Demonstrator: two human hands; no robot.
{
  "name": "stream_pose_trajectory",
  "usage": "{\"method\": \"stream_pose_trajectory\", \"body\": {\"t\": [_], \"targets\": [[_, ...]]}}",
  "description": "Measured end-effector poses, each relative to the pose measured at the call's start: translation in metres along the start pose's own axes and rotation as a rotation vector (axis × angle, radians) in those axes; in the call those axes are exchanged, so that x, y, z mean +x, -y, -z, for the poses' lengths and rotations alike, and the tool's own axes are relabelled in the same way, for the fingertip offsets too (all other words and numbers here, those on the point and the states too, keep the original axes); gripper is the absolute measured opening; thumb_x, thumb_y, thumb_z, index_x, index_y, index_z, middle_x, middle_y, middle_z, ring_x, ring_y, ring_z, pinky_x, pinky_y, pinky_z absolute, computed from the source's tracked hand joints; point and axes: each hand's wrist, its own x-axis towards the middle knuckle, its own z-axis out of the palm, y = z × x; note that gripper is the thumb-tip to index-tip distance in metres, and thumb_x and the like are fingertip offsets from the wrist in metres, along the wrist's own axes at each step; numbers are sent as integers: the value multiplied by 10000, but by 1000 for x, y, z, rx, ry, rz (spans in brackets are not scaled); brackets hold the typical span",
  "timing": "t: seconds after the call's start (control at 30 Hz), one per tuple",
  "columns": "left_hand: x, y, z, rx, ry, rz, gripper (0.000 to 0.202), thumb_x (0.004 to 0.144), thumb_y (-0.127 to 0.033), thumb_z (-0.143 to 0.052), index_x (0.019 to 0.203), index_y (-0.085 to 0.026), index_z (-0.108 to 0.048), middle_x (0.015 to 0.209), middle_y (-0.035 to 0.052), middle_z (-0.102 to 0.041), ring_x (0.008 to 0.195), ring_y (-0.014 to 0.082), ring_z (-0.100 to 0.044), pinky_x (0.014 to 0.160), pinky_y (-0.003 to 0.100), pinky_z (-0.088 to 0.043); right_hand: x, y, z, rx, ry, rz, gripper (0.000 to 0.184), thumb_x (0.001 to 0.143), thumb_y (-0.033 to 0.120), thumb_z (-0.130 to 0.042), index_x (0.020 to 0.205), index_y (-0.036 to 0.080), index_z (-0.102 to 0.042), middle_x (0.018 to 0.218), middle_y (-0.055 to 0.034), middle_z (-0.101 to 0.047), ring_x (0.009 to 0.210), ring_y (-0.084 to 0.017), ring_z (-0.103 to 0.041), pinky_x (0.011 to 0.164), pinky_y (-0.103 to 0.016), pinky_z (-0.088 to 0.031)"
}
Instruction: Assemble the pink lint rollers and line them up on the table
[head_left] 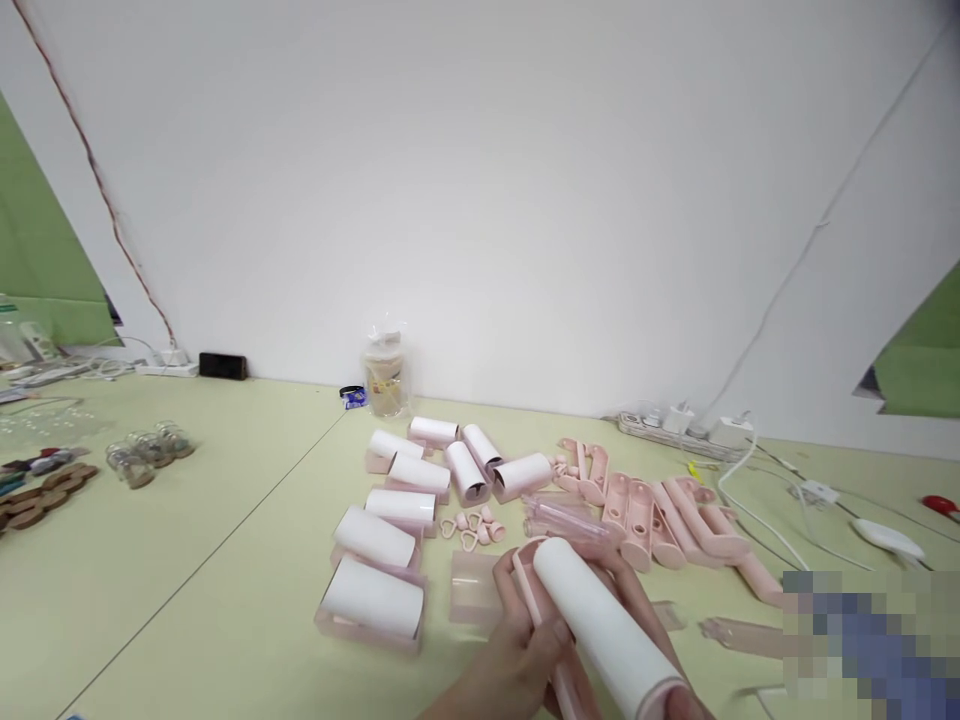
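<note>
At the lower middle, my left hand [521, 640] is closed around a long pink plastic holder [531, 585], its thumb pressing on the near side. My right hand [634, 590] wraps round a thick white paper roll [607, 625], which lies slanted against the holder. Part of my right hand's fingers are hidden behind the roll. Just left of my hands lies a clear pinkish cover [474, 588]. Small pink heart-shaped rings and caps [472, 527] lie beyond them. Further left, several white rolls [375, 597] rest in clear pink cases.
Pink plastic holders [637, 515] and clear covers [566, 520] lie to the right. A power strip [679, 436] with white cables runs along the wall. A bagged cup [387, 380] and a black phone [223, 366] stand behind; glass domes [150, 452] are left. A blurred block covers the lower right.
</note>
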Motion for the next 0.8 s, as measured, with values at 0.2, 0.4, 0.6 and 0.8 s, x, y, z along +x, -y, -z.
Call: {"method": "stream_pose_trajectory", "body": {"t": [0.2, 0.4, 0.6, 0.8], "targets": [[-1, -3, -5, -43, -82, 79, 875, 674, -674, -531, 1330, -277, -109, 985, 37, -565, 874, 182, -576, 668, 263, -462, 0, -5, -3, 79, 2, -25, 871, 457, 787, -534, 1156, 277, -440, 1329, -129, -452, 1142, -386, -473, 906, -441, -411], [-6, -15, -10, 6, -142, -23, 967, 669, -684, -529, 1318, -271, 57, 1153, 90, -513, 989, 219, -555, 747, 302, -467, 1, -11, 6, 24, -19, -42, 808, 570, 791, -441, 1166, 247, -485, 1292, -118, -507, 1173, -361, -456, 942, -447, -397], [-6, -12, -13, 155, -399, -268, 875, 751, -678, -413, 1317, -169, 18, 1151, 151, -492, 1012, 223, -536, 878, 326, -409, -2, -43, 11, 89, -66, -225, 878, 510, 872, -373, 1046, 219, -613, 1136, -140, -628, 1156, -358, -479, 903, -446, -441], [-5, -10, -16, 102, -497, -406, 839, 755, -642, -456, 1297, -157, -38, 1123, 161, -511, 961, 204, -550, 870, 314, -395, -6, -33, -1, 334, -144, -334, 723, 688, 761, -369, 1028, 198, -670, 1111, -121, -650, 1213, -281, -437, 982, -394, -392]]}}
